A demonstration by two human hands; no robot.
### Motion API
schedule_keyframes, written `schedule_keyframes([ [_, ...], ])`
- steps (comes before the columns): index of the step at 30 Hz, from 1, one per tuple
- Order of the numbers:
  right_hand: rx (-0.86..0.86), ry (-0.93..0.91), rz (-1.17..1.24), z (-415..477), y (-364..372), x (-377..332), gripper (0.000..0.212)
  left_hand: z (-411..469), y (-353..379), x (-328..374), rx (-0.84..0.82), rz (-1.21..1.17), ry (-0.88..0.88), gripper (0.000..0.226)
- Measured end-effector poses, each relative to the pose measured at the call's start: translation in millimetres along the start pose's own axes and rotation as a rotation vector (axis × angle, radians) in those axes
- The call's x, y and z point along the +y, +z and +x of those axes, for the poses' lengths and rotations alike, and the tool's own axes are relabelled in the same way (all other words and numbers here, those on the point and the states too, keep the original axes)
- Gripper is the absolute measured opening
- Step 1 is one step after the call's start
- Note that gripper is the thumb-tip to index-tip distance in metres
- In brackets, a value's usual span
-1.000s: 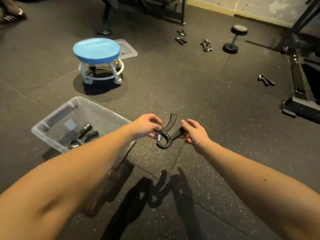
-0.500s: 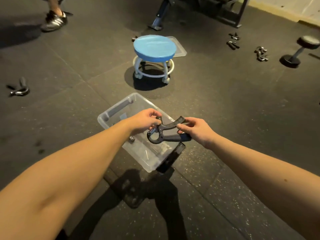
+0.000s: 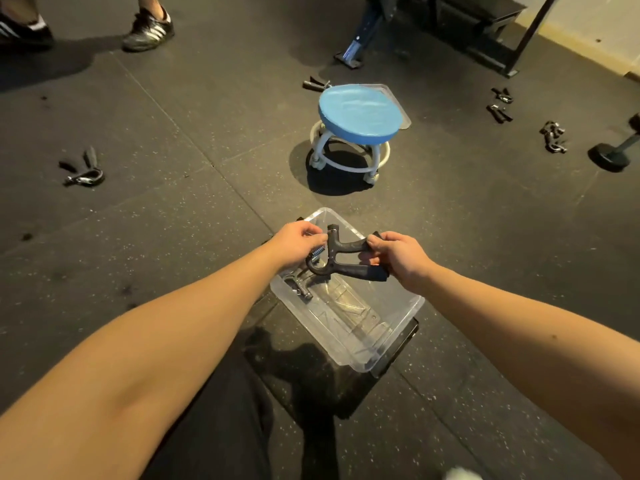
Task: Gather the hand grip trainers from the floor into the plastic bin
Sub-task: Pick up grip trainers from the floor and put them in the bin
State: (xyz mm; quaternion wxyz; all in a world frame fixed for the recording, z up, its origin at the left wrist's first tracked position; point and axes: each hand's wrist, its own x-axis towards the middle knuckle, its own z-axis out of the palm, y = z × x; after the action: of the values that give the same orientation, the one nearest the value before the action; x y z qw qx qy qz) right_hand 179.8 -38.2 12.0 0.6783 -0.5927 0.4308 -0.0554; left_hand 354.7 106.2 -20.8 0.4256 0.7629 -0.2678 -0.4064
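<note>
I have one black plastic hand grip trainer with a steel spring (image 3: 341, 256) in both hands, held in the air right above the clear rectangular plastic bin (image 3: 349, 306). It is over the opening, not yet inside. My left hand (image 3: 299, 242) pinches the spring end with curled fingers, and my right hand (image 3: 398, 254) is wrapped round the tips of the two handles. Neither hand is free.

At least one other black trainer (image 3: 299, 287) already lies in the bin, at its far-left end, partly hidden under my left wrist, so I can't say for sure whether more sit beside it. The rest of the bin floor looks bare.

I judge the job to be at an early stage. Plenty of trainers lie scattered on the dark rubber floor: one well off to my left (image 3: 83, 171), one just behind the round blue-topped rolling stool (image 3: 360, 114) at (image 3: 315, 85), and a loose group far to the right, with two small ones (image 3: 502, 95) (image 3: 498, 113) and a tangled clump (image 3: 553, 136) near a black dumbbell (image 3: 613, 155).

What's left, as I see it, is to let this one go into the bin and then walk out for each of those in turn.
</note>
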Motion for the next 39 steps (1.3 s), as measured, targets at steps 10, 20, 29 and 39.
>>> schedule_keyframes([
  [10,0.034,0.072,0.230,34,9,43,0.005,-1,56,-28,0.167,-0.686,-0.482,0.029],
  [20,-0.077,0.072,0.152,63,-9,83,0.005,4,145,-47,0.446,-0.958,-0.508,0.048],
  [29,-0.155,0.024,0.043,77,-3,85,0.011,7,158,-49,0.571,-1.026,-0.568,0.033],
  [39,-0.153,-0.161,0.025,86,-16,56,0.027,-5,93,-19,0.443,-1.292,-0.506,0.072],
])
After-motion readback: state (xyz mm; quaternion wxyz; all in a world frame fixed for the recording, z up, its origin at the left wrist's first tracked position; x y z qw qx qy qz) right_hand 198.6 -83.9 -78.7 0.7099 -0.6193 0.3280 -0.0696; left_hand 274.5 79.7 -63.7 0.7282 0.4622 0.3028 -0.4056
